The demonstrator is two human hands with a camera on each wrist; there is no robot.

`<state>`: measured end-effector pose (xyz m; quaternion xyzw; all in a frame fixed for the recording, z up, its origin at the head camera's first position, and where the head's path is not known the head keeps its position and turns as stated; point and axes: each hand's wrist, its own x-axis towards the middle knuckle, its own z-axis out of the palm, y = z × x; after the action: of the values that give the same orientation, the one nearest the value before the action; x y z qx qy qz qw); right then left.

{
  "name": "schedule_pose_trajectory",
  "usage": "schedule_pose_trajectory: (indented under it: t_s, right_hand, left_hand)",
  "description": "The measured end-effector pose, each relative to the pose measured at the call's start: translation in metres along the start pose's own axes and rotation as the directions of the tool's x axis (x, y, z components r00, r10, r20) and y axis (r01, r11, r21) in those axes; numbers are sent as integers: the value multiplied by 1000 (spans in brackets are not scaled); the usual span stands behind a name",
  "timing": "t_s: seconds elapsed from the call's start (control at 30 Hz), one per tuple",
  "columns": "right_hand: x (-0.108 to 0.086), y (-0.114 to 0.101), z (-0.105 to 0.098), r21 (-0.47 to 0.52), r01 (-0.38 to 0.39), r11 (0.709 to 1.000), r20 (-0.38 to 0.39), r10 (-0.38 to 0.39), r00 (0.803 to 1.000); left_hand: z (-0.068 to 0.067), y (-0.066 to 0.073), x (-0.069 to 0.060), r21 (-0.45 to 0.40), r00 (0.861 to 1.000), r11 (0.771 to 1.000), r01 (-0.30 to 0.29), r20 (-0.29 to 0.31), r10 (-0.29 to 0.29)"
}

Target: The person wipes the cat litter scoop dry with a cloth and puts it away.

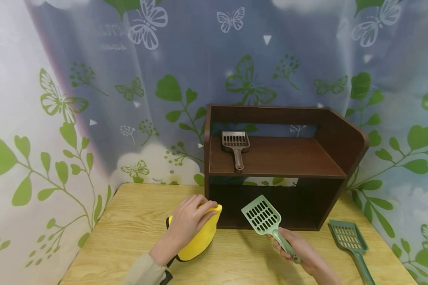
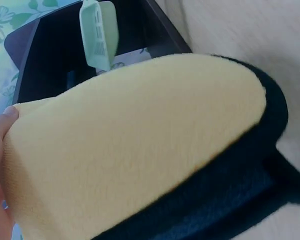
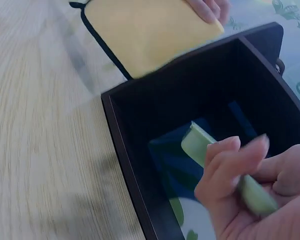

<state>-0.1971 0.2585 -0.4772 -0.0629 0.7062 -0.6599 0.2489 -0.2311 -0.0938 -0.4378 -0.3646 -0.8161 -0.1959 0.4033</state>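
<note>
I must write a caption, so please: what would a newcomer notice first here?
Probably the bright yellow cloth, held in the left grip, near the lower left of the brown shelf. Next, the pale green scoop in the right grip, before the shelf's lower opening.

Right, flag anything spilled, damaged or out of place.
Nothing stands out. No spill or damage shows: the brown scoop rests on the shelf's upper board, the dark green scoop lies on the table, the right hand grips the light green scoop, and the left hand holds the yellow cloth.
</note>
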Motion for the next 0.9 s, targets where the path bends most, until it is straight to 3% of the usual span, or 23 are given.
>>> schedule_pose_trajectory:
  t_s: [0.23,0.5,0.63,0.9]
  right_hand:
    - [3,-7,21,20,21,1000,76,-23,997]
    - [8,-15,46,-24,43,999,52,-42,998]
    - [10,-20,55,-22,51,998,45,-50,998]
    - [10,-30,63,-50,70,996,28,-69,997]
  left_hand:
    - [2,6,21,65,997,996,-61,-50,64]
    - [13,21,43,160,991,979,-129,-22,134]
    - [27,33,45,137,993,983,-120,6,120]
    - [53,51,39,65,993,995,-73,93,67]
